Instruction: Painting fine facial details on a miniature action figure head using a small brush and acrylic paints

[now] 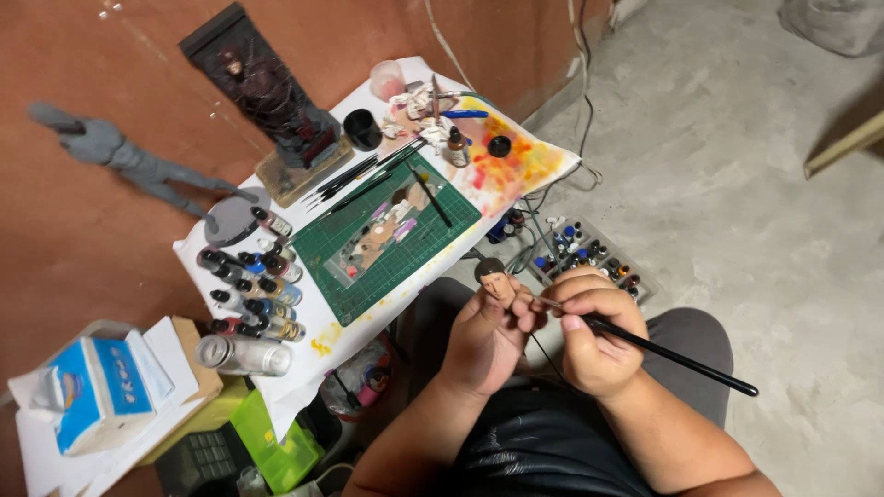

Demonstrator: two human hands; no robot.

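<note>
I'm seeing paint bottles crowding the left edge of the small table, with a green cutting mat lying toward its middle. Just off the table's near edge, my left hand is gripping a small figurine head — skin tones seem to be laid on already. My right hand is clenching a thin black brush, its tip touching the head — I judge fine detailing is remaining.

both forearms bent inward, left hand and right hand curled shut, knuckles nearly touching
</note>
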